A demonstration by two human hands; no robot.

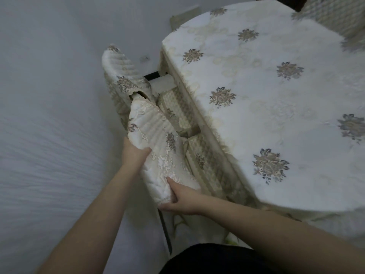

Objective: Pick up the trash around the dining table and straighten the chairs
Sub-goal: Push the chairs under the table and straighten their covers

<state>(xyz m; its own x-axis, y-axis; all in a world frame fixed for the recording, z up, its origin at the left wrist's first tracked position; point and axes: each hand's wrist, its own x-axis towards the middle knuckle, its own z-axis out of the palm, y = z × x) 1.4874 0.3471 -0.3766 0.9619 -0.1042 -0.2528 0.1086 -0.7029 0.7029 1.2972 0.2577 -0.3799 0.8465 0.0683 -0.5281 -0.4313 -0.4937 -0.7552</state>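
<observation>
Two chairs with quilted cream covers stand along the left side of the dining table (276, 95), which wears a white cloth with floral motifs. The near chair's backrest (156, 141) is gripped at both ends. My left hand (134, 155) holds its far top edge with the thumb over the fabric. My right hand (177, 196) clasps its near end, fingers curled underneath. The near chair's seat cushion (205, 161) is tucked partly under the table edge. The far chair's backrest (120, 70) stands just beyond, touching or nearly touching the near one.
A pale wall (49, 115) runs close along the left of the chairs, leaving a narrow gap. A dark chair leg (166, 232) shows below my right hand. Another covered chair back (331, 18) sits at the table's far right corner.
</observation>
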